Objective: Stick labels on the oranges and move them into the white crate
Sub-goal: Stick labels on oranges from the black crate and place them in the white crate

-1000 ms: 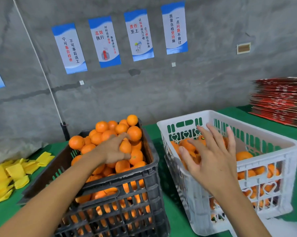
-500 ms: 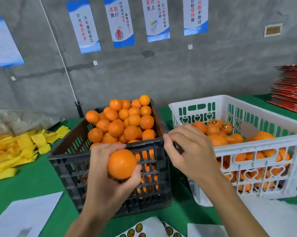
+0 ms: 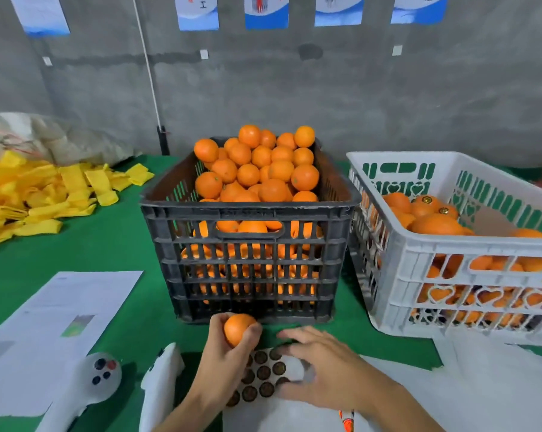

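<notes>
Now your left hand [image 3: 229,353] has one orange [image 3: 237,328] cupped firmly, low in front of the black crate [image 3: 248,269], while your right hand [image 3: 322,366] lies with fingers extended on the label sheet [image 3: 263,377], gripping nothing I can see. That fruit looks firm, round, a bit slick: keep the palm wrapped round it, top bare for the sticker. Black crate's heaped high; white crate [image 3: 469,269] partly filled, some labelled.

Looks like a fruit packing shed: bare concrete wall [image 3: 326,88] at 12 o'clock hung with slogan posters [image 3: 266,10], green-covered table [image 3: 85,244], black crate [image 3: 251,244] heaped with oranges, yellow foam sleeves [image 3: 45,194] piled at 10 o'clock.
</notes>
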